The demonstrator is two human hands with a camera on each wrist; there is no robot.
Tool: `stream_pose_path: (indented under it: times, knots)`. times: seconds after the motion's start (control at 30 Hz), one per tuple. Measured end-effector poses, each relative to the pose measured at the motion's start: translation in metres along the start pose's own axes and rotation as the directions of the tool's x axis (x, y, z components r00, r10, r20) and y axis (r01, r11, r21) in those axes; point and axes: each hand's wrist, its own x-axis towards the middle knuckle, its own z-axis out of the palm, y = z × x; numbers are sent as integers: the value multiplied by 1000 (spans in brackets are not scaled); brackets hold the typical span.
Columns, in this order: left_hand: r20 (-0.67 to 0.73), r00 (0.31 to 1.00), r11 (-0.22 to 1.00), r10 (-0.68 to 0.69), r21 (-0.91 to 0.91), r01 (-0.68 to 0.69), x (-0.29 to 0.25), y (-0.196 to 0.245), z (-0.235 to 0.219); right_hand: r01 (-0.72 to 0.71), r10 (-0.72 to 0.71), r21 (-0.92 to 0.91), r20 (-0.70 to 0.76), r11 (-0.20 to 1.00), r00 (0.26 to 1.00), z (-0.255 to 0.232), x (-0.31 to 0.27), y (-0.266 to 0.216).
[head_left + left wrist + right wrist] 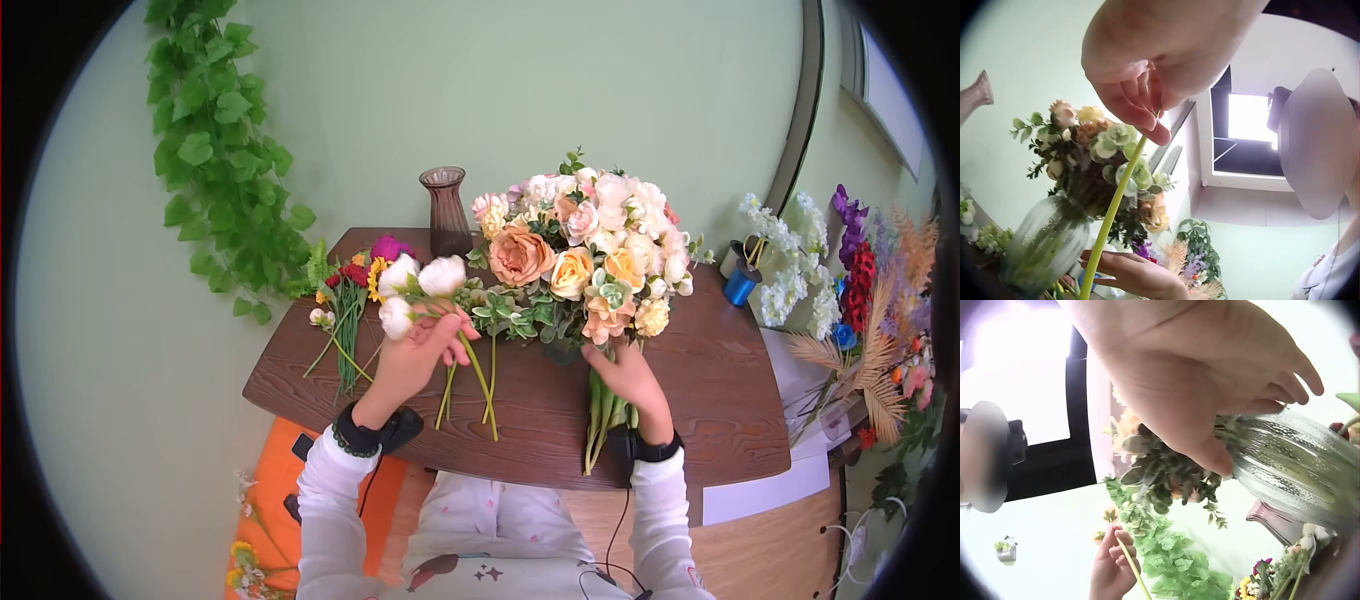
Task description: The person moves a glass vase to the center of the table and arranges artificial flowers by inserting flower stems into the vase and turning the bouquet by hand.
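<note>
My left hand (425, 350) pinches the green stem (1115, 203) of a white peony-like flower (442, 277) above the table. Two more white blooms cluster by that hand in the head view. A large bouquet (570, 230) of peach, cream and pink flowers fills a clear ribbed glass vase (1044, 247), its stems visible through the glass. At the vase's neck is my right hand (630, 375), thumb against the near side (1216, 459) and fingers extended along the glass. In the left wrist view this hand's fingers look straight beside the vase.
A purple-tinted vase (447, 215) stands at the back of the dark wooden table (700, 400). Loose flowers (350, 300) with long stems lie at left. A blue spool (741, 284) sits by the right edge, near more flowers (860, 280). A leafy vine (205, 150) hangs left.
</note>
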Motion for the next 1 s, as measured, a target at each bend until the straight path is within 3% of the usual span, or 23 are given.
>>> stream_pose_path:
  times: [0.07,0.13,0.2,0.23,0.27,0.33,0.37,0.4,0.47,0.5,0.53,0.6,0.63,0.67,0.73,0.87,0.93,1.0]
  knots:
    - [84,995,998,-54,21,52,-4,7,12,18,-12,-105,59,994,998,-7,-19,-13]
    - [112,991,997,-73,-2,74,-5,13,25,236,-218,-224,104,946,970,-11,-38,-40]
    - [252,964,996,-87,-3,90,-5,17,41,35,-70,147,243,989,967,-17,-47,-80]
    - [259,956,990,-137,11,139,-6,22,49,45,-102,234,237,971,966,-13,-50,-85]
    - [288,957,999,36,-30,-28,-3,14,58,40,-95,227,237,973,967,-8,-52,-88]
    - [297,954,992,47,101,-80,-6,12,69,76,-125,312,139,947,982,-1,-55,-94]
    - [320,853,859,412,175,-481,1,6,73,77,-117,217,176,973,977,-2,-53,-91]
    - [351,874,885,337,199,-421,0,3,75,79,-117,211,176,974,977,-1,-54,-85]
    - [365,848,841,384,242,-485,1,5,80,-43,-7,337,146,941,989,3,-56,-78]
    - [331,892,927,307,107,-359,-1,1,84,-23,-5,354,77,935,997,1,-57,-82]
    - [384,897,941,218,163,-298,-4,0,79,-22,-6,350,78,936,997,-3,-58,-86]
    - [357,868,882,346,192,-430,3,11,80,8,0,352,-21,936,1000,-14,-62,-89]
    - [372,877,925,303,107,-365,6,12,80,35,0,383,-91,923,996,-14,-64,-77]
    - [344,898,939,273,106,-326,8,17,78,-23,90,462,-124,886,988,-22,-64,-92]
    - [374,900,940,224,160,-300,14,28,68,9,106,472,-217,882,970,-39,-64,-93]
    - [425,849,827,313,319,-464,38,58,63,109,61,430,-362,896,930,-75,-59,-93]
    - [442,800,757,406,329,-565,52,62,66,251,8,432,-515,866,857,-89,-55,-95]
    - [459,780,724,424,346,-597,66,64,70,330,-24,440,-570,835,821,-104,-51,-90]
